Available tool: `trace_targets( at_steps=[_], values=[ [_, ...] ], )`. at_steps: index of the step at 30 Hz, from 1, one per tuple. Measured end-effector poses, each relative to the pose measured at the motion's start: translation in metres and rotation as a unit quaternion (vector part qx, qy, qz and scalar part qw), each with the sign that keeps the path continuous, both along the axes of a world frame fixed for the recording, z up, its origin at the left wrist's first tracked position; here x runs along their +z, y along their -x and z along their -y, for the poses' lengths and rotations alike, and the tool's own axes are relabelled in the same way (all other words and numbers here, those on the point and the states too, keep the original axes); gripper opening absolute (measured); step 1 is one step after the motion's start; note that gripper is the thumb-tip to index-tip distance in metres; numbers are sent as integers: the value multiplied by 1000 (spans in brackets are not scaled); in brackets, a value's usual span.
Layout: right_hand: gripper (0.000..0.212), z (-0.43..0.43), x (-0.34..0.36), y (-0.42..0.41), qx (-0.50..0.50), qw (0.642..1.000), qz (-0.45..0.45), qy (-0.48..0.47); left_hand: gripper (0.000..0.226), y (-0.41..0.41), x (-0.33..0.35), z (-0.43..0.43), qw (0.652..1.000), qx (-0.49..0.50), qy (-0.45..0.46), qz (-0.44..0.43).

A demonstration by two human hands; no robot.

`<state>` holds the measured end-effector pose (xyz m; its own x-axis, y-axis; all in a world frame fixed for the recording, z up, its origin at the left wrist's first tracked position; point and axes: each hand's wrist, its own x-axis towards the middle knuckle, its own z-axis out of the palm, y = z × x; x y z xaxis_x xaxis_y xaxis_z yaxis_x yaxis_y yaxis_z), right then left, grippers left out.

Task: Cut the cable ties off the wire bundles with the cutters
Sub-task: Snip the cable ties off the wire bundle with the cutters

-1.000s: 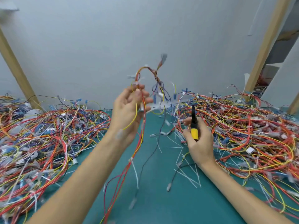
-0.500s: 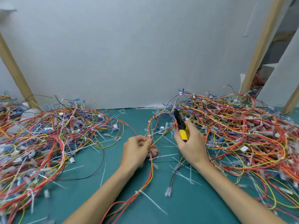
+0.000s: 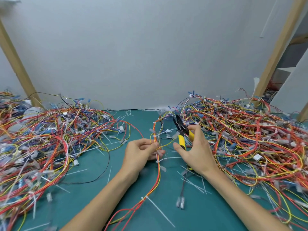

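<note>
Bundle (image 3: 158, 174) of red, orange and yellow wires, mid-mat (image 3: 93, 165), between the hands; runs down toward the near edge with a white tie (image 3: 144, 198) round it. Hemmed in by tangled wire piles left (image 3: 50, 139) and right (image 3: 250, 140), cut ties (image 3: 194, 185) strewn underneath. Left hand (image 3: 141, 153) low, pinches the bundle near its top. Right hand (image 3: 198, 155) grips yellow-handled cutters (image 3: 181, 134), tips up, handles spread, just beside the bundle.

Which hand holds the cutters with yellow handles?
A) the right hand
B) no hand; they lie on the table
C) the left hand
A: the right hand grips the cutters, while the left hand pinches the wire bundle.
</note>
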<state>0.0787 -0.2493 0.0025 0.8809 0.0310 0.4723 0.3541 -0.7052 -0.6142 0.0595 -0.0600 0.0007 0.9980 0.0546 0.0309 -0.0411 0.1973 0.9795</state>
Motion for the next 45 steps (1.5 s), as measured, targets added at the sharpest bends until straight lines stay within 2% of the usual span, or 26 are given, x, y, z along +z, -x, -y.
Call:
trace_targets(
  at_steps=[5, 9, 14, 20, 27, 37, 41, 45],
  values=[
    [46, 1, 2, 0, -11, 998, 38, -59, 16, -2, 1, -4, 999, -4, 40, 5],
    [46, 1, 4, 0, -13, 996, 60, -63, 18, -4, 2, -7, 996, -2, 83, 5],
    [55, -2, 5, 4, -8, 998, 55, -37, 9, -5, 3, -9, 993, 7, 114, 11],
    [38, -4, 4, 9, -28, 995, 63, 77, 8, -6, 1, -9, 991, 15, 131, 20],
    [48, -2, 0, 8, 2, 988, 42, 149, 11, -6, -2, -10, 993, -4, 117, 29],
    [49, -4, -1, 3, 19, 987, 32, 156, 57, -6, 0, -15, 992, -84, 92, 30],
    [47, -4, -2, 3, 22, 987, 32, 157, 57, -6, 1, -16, 989, -100, 103, 27],
    [45, -4, -3, 3, 23, 985, 41, 168, 51, -8, -1, -13, 994, -81, 73, 22]
  ],
)
